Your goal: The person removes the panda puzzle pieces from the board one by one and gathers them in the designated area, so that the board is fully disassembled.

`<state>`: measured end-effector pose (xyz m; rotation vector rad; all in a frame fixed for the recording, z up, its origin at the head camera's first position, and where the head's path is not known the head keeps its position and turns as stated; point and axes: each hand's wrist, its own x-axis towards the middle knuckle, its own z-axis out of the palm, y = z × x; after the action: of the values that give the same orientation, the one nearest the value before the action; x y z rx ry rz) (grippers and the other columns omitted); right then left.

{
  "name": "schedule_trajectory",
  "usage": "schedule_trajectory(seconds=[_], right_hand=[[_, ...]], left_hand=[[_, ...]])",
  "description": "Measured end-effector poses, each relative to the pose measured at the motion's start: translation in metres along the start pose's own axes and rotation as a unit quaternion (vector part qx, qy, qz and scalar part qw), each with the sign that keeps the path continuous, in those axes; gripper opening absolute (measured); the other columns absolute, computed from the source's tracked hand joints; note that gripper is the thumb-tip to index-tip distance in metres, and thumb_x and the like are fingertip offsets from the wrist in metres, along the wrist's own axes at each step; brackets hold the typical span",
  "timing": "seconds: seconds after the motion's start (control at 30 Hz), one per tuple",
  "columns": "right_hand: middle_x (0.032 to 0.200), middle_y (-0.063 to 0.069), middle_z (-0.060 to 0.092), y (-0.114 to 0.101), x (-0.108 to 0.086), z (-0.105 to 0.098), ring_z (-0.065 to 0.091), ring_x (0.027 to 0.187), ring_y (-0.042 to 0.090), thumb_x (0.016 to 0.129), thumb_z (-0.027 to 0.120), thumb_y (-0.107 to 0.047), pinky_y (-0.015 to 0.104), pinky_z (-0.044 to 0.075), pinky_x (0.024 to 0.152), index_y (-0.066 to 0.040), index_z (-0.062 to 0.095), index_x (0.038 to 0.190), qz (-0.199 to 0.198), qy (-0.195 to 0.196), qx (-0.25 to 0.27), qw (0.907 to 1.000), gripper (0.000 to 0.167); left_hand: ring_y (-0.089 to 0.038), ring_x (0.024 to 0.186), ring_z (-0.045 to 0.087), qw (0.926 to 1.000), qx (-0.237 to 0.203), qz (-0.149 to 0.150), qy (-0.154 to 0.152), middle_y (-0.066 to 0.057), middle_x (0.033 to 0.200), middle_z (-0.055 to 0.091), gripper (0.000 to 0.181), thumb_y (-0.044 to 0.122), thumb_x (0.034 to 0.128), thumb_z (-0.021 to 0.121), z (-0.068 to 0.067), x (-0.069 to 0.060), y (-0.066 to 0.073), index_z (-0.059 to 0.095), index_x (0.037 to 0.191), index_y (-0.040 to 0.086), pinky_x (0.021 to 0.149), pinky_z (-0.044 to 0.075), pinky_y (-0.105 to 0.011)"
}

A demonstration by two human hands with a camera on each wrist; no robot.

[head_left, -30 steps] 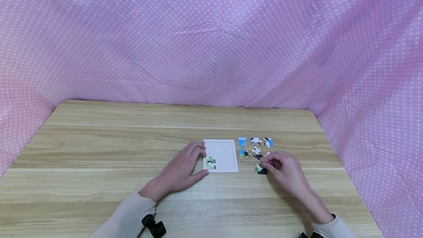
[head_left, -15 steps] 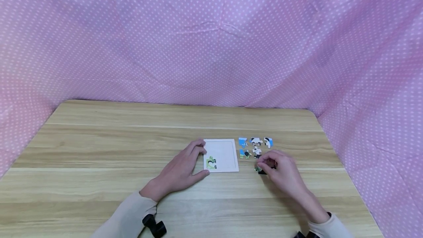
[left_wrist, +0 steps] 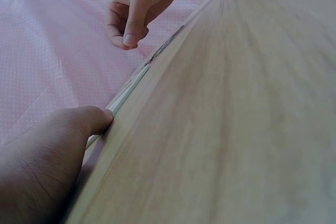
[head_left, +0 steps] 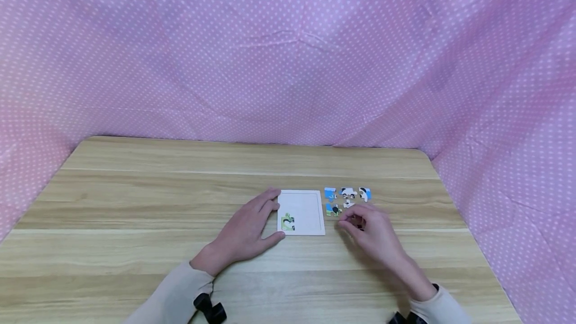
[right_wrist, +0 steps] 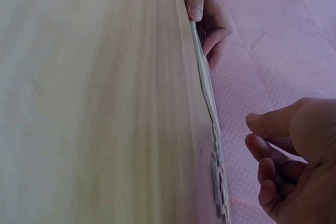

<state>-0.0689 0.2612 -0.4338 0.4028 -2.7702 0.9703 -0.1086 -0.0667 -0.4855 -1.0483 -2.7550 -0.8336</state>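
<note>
A white puzzle tray (head_left: 310, 192) lies flat on the wooden table, with one green and white piece (head_left: 288, 222) in its near left corner. My left hand (head_left: 243, 226) rests along the tray's left side, fingers near the far corner and thumb (left_wrist: 98, 119) touching the near edge. My right hand (head_left: 373, 231) hovers over the loose pieces to the right of the tray. Its thumb and forefinger come close together with a small gap; no piece shows between them in the right wrist view. Some pieces beneath that hand are hidden.
Several loose puzzle pieces lie right of the tray: a blue one (head_left: 330, 193), a panda-face one (head_left: 348, 193), a black, white and blue one (head_left: 365, 194) and a green and blue one (head_left: 332, 209). A pink dotted cloth (head_left: 288, 64) hangs behind the table (head_left: 180, 179).
My right hand has moved left over the loose pieces toward the tray, covering the lower ones that showed before. The left hand and tray have hardly moved.
</note>
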Motion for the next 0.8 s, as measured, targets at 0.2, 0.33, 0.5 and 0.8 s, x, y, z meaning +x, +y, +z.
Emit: schedule_trajectory(seconds=[0.2,0.33,0.5,0.8], right_hand=[[0.085,-0.014,0.067,-0.01,0.006,0.008,0.057,0.078,0.007,0.087,0.093,-0.002,0.023,0.052,0.067,-0.016,0.083,0.091,-0.015,-0.005,0.018,0.9997,0.018],[0.085,-0.013,0.067,-0.018,0.012,0.014,0.056,0.076,0.009,0.087,0.092,0.0,0.023,0.049,0.066,-0.015,0.082,0.09,-0.032,-0.005,0.025,0.9991,0.018],[0.087,-0.012,0.069,-0.029,0.019,0.021,0.056,0.078,0.009,0.09,0.09,-0.002,0.024,0.05,0.068,-0.015,0.083,0.092,-0.017,-0.019,0.038,0.999,0.016],[0.086,-0.011,0.067,-0.043,0.027,0.03,0.056,0.081,0.016,0.092,0.09,-0.006,0.026,0.047,0.072,-0.017,0.085,0.095,0.025,-0.05,0.042,0.9976,0.012]], left_hand=[[-0.031,0.163,0.04,1.0,-0.004,-0.002,-0.001,-0.014,0.173,0.045,0.059,0.049,0.1012,0.075,0.0,0.0,0.0,0.063,0.136,0.003,0.132,0.038,-0.051],[-0.031,0.162,0.041,1.0,-0.005,-0.007,-0.003,-0.014,0.173,0.045,0.059,0.049,0.101,0.076,0.0,0.0,0.001,0.063,0.136,0.003,0.131,0.038,-0.051],[-0.032,0.161,0.042,0.9999,-0.004,-0.013,-0.005,-0.013,0.173,0.045,0.059,0.049,0.1012,0.076,-0.002,-0.001,0.002,0.063,0.137,0.003,0.131,0.039,-0.052],[-0.032,0.161,0.043,0.9999,-0.006,-0.014,-0.005,-0.013,0.172,0.046,0.057,0.048,0.1006,0.076,-0.002,0.0,0.002,0.062,0.135,0.004,0.13,0.041,-0.053]])
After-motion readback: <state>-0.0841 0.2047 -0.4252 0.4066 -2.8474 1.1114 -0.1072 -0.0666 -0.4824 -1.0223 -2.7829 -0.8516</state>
